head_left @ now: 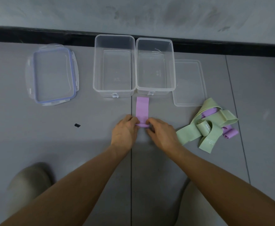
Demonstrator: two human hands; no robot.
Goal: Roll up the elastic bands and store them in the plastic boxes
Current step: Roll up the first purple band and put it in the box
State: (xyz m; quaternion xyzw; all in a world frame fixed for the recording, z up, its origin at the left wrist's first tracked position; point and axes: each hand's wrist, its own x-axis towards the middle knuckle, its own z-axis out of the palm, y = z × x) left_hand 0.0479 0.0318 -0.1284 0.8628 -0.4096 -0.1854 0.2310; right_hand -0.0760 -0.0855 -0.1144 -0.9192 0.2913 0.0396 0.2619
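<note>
A purple elastic band (pixel 142 108) lies flat on the grey floor, stretching from my hands toward the boxes. Its near end is curled into a small roll. My left hand (pixel 125 132) pinches the roll's left side and my right hand (pixel 162 133) pinches its right side. Two clear plastic boxes stand open side by side just beyond the band: the larger left box (pixel 99 88) and the right box (pixel 172 86). Both look empty. A loose heap of green and purple bands (pixel 210 124) lies to the right of my right hand.
A clear lid with a blue seal (pixel 52 74) lies left of the boxes. A plain clear lid (pixel 189 82) lies right of them, partly under the band heap. A dark skirting strip (pixel 52 35) and wall close the far side. A small black mark (pixel 77 125) is on the floor.
</note>
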